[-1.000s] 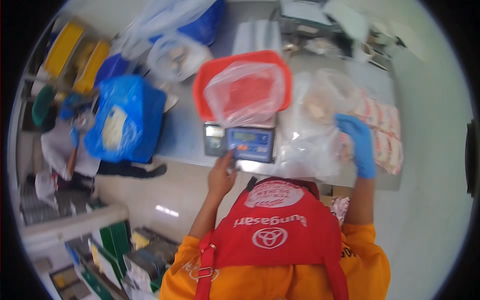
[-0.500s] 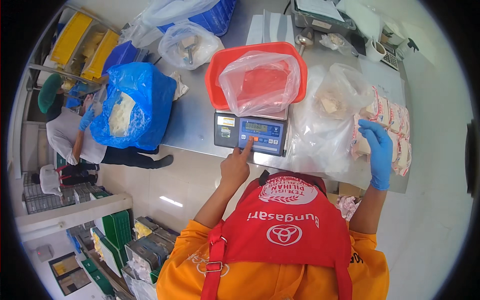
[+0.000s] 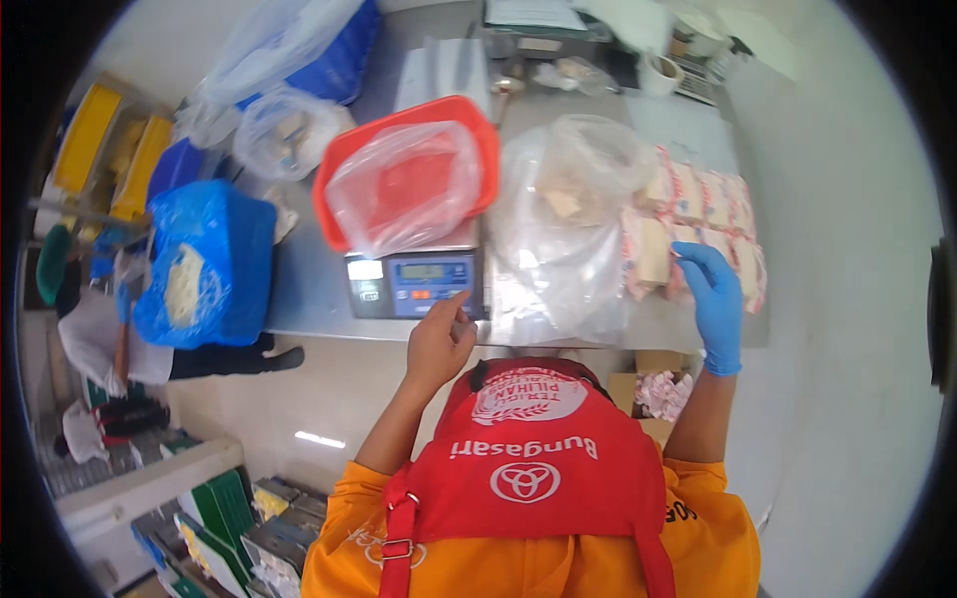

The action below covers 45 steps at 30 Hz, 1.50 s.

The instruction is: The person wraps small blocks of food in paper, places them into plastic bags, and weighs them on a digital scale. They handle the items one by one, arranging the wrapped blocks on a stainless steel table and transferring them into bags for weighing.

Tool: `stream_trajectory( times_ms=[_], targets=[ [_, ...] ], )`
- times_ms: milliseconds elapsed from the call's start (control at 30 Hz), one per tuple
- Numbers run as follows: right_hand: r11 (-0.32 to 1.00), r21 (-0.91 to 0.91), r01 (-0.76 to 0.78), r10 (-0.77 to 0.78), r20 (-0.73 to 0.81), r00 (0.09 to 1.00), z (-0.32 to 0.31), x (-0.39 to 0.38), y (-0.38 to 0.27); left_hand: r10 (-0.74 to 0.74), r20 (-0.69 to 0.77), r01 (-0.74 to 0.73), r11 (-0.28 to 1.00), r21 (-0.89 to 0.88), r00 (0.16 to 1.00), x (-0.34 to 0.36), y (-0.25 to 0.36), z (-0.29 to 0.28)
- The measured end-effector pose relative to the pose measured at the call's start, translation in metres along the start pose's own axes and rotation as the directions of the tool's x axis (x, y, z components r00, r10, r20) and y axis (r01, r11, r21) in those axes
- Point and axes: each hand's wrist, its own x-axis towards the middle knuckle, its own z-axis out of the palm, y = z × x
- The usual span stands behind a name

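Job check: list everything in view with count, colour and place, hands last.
Scale: one, black with blue panel, table's near edge
Tray: one, red, on scale
Clear bags: several, transparent, in tray and around table
Wrapped blocks: about eight, pale, table's right
Large bag: one, blue, table's left end
Bin: one, blue, back left
Cup: one, white, back right
Table: one, grey, centre
Shelf bins: two, yellow, far left
Carton: one, brown, below table
Co-workers: two, pale tops, far left
Smaller items: too blurred to count
Apron: one, red, on the person
Left hand: one, bare, at scale's panel
Right hand: one, blue-gloved, by wrapped blocks
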Motion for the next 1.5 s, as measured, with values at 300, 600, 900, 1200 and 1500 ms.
stream_trajectory(
  times_ms=[300, 600, 900, 1200, 1500],
  targets=[
    [0.987, -0.007, -0.159, 0.156, -0.159, 0.975, -0.058, -0.031, 0.093, 0.100, 0.171, -0.036, 0.939, -0.342, 0.980, 0.106, 0.093, 0.131],
    [0.987, -0.040, -0.155, 0.152, -0.062, 0.986, -0.057, -0.020, 0.093, 0.089, 0.105, -0.099, 0.991, 0.092, 0.990, 0.183, 0.068, 0.245],
    [0.774, -0.631, 0.041, 0.006, 0.072, 0.997, 0.009, 0.060, 0.124, -0.173, 0.156, 0.221, 0.902, -0.370, 0.972, 0.131, 0.051, 0.228],
    [0.559, -0.810, 0.178, -0.044, 0.185, 0.982, 0.022, 0.111, 0.135, -0.129, 0.124, 0.164, 0.926, -0.341, 0.984, 0.129, 0.048, 0.229],
    [0.761, -0.632, 0.149, -0.010, 0.217, 0.976, 0.033, 0.104, 0.102, -0.111, 0.294, 0.288, 0.681, -0.673, 0.949, 0.125, 0.080, 0.212]
  ],
)
